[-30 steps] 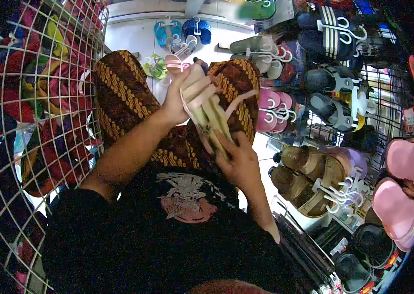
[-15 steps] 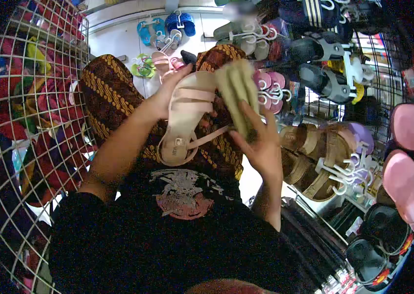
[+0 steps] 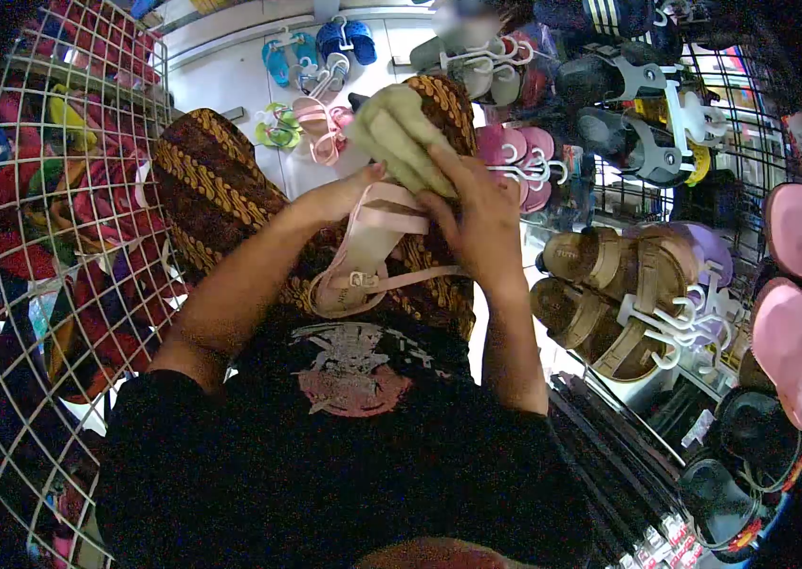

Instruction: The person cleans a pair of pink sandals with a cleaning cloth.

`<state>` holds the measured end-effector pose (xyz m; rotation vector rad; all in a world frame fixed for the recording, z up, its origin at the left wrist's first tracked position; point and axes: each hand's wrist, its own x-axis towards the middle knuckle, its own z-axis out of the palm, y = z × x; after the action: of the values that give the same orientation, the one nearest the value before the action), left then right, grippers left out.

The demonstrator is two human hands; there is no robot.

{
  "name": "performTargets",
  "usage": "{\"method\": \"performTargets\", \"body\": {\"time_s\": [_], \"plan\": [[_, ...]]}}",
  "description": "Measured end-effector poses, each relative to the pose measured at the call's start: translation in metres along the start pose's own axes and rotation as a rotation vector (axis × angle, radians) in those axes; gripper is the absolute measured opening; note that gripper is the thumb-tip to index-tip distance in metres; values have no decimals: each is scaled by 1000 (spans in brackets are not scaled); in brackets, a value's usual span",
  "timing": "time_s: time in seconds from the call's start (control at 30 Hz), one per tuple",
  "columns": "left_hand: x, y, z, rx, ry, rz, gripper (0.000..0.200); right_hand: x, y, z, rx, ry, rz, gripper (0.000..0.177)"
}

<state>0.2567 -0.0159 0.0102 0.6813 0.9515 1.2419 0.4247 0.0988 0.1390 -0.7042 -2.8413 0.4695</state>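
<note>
A pale pink strappy sandal [image 3: 372, 245] is held over my lap, its heel toward my body and its ankle strap stretching out to the right. My left hand [image 3: 349, 194] grips it near the toe end from the left side. In my right hand [image 3: 481, 213] is a folded yellow-green cloth [image 3: 401, 137], pinched between thumb and fingers. The cloth lies over the sandal's toe end and hides it, along with some of my left fingertips.
A wire-mesh basket [image 3: 69, 237] of colourful goods stands at my left. Brown sandals [image 3: 609, 294], pink slippers [image 3: 785, 341] and grey-black sandals [image 3: 624, 123] hang on my right. Blue slippers [image 3: 347, 43] and pink sandals [image 3: 323, 128] lie on the white floor ahead.
My right hand has brought the cloth leftward from beside the sandal onto its toe end. The sandal has turned somewhat, showing more of its side and straps.
</note>
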Motion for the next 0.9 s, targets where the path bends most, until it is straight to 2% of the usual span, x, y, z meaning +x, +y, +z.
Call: {"method": "performTargets", "body": {"time_s": [0.07, 0.1, 0.17, 0.23, 0.3, 0.33, 0.37, 0.47, 0.53, 0.6, 0.63, 0.73, 0.83, 0.9], "plan": [[-1, 3, -4, -79, -49, -47, 68, 2, -11, -2, 118, 118, 36, 60], [-3, 8, -3, -160, -86, -82, 65, 0, -9, -9, 23, 42, 139, 60], [-5, 20, -1, -495, -220, -173, 59, -2, 8, -9, 27, -24, 158, 60], [-1, 19, -3, -203, -217, -106, 56, -1, 15, -9, -2, -50, 156, 58], [4, -1, -12, 142, -206, -5, 54, 3, 0, 0, -33, 35, 100, 56], [5, -30, -28, 346, -197, 61, 52, 6, -9, 4, -46, 79, 75, 55], [6, -44, -38, 552, -188, 128, 51, 11, -15, 4, 100, 29, 77, 55], [-4, -2, -10, -124, -158, -169, 48, 10, -8, 14, 120, 58, 74, 54], [-2, 7, -8, -130, -201, -57, 47, 12, 1, 18, 118, 84, 159, 54], [-1, 11, -12, 70, -216, -78, 48, 11, -7, 19, 69, 134, 248, 53], [0, 15, -14, 272, -212, -160, 48, 15, -16, 24, 171, 209, 196, 53], [-9, 27, -2, 140, -80, -54, 54, 16, -41, 19, 32, 167, 130, 55], [-7, 18, -9, 7, -87, -123, 54, 20, -3, 32, 254, 258, 235, 55], [0, -9, -18, -21, -33, -104, 49, 18, -5, 39, 205, 301, 191, 54]]}}
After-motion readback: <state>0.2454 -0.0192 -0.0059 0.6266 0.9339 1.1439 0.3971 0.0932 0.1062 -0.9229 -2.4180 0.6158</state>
